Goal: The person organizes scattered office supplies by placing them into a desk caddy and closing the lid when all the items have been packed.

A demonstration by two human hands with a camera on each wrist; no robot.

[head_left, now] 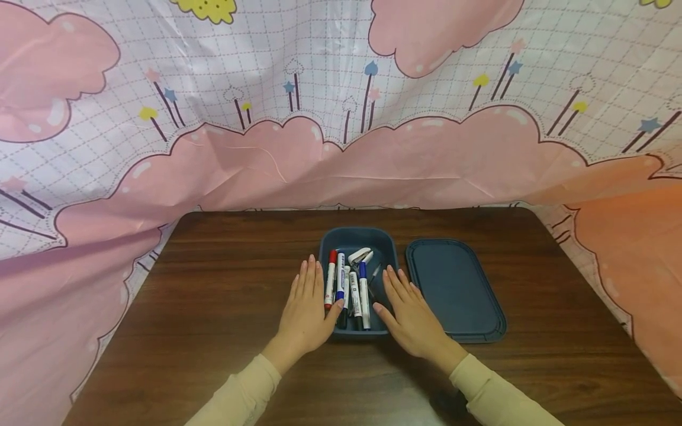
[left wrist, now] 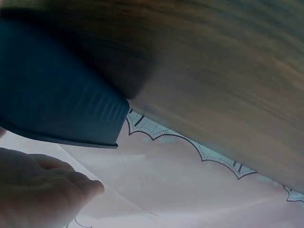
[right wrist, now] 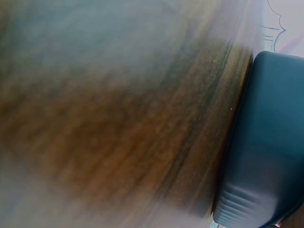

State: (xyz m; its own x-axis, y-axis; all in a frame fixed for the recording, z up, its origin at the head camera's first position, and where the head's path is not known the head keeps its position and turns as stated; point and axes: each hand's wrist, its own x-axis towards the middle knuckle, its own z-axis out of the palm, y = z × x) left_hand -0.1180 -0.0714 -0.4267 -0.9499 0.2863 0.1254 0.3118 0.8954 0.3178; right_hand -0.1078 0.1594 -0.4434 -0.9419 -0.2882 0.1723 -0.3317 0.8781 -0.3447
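Note:
A dark blue plastic box stands lidless on the table in the head view. Inside lie a red-capped marker, a blue-capped marker, several other markers and a small white item with a rounded end. My left hand is held at the box's left side, fingers straight and pointing away from me. Opposite it, my right hand has its straight fingers at the right rim. The left wrist view shows the box's ribbed wall beside the left hand; the right wrist view shows another wall.
To the right of the box lies a flat dark blue lid, its near left edge by the right hand. Underneath is a dark wooden table with rounded far corners. A patterned pink and white cloth hangs behind and around it.

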